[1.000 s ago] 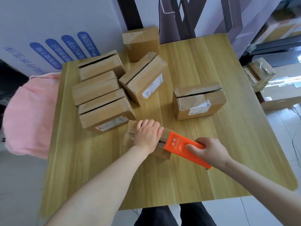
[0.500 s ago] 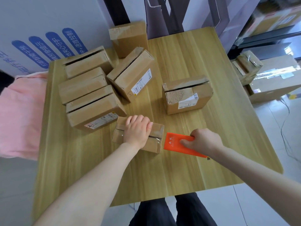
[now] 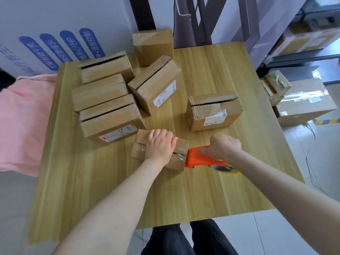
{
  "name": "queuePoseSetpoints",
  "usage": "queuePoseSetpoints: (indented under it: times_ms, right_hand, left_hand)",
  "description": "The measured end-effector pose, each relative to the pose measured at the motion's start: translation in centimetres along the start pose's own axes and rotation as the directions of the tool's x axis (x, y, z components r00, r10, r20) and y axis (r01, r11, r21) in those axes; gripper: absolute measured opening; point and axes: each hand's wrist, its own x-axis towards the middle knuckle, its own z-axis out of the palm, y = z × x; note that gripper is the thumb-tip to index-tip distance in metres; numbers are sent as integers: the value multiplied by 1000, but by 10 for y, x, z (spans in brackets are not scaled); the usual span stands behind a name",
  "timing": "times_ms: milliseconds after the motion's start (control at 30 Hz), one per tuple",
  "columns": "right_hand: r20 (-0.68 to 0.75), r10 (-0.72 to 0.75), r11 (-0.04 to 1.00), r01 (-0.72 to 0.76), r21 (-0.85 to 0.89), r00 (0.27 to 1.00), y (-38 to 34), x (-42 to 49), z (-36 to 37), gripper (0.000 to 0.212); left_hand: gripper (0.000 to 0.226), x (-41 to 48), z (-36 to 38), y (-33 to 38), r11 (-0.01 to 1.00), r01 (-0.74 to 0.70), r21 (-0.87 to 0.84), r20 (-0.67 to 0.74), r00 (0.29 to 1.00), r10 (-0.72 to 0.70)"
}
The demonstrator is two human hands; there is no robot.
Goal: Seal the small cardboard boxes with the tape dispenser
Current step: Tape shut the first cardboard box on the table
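A small cardboard box [image 3: 179,156] lies near the front middle of the wooden table [image 3: 211,190], with clear tape shining along its top seam. My left hand [image 3: 160,145] lies over the box top, fingers curled over its far edge, holding it down. My right hand [image 3: 223,147] grips the orange tape dispenser [image 3: 199,159], whose front end sits low against the box's right end. The tape roll [image 3: 225,168] shows under my wrist.
Several more cardboard boxes stand behind: a stack of three [image 3: 106,105] at the left, a tilted one [image 3: 158,85], an upright one [image 3: 153,46] at the back, a torn one [image 3: 213,111] to the right. Pink cloth [image 3: 22,115] lies left; boxes [image 3: 301,102] sit on the floor right.
My right hand has drawn the dispenser off the box top to its right end and tipped it downward, showing the tape roll. My left hand has stayed on the box.
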Motion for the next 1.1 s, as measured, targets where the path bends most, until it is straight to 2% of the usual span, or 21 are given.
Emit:
queuePoseSetpoints:
  times_ms: [233,533,767,933,1000,1100]
  right_hand:
    - [21,36,999,-35,-38,999,-11,-1,-9,38]
    - [65,75,997,-77,25,995,-11,2,-10,40]
    - [118,71,997,-70,-15,990,-21,11,-24,36]
    - [51,63,996,-60,-61,997,-39,11,16,20]
    - [36,76,997,-76,-14,996,-33,9,28,26]
    - [22,189,967,-190,172,982,-5,7,25,42]
  left_hand:
    - [50,-2,-1,1,1000,-5,1,-3,1000,5]
    - [51,-2,-1,1,1000,-9,-10,-13,1000,9]
    - [52,-3,-3,1,1000,-23,-11,-12,1000,23]
    - [50,-7,-2,-1,1000,-5,-19,-15,1000,5]
    - [51,-9,-3,-3,999,10,-33,-14,1000,-11]
    - [53,-12,-6,-4,995,38,-93,-1,999,-39]
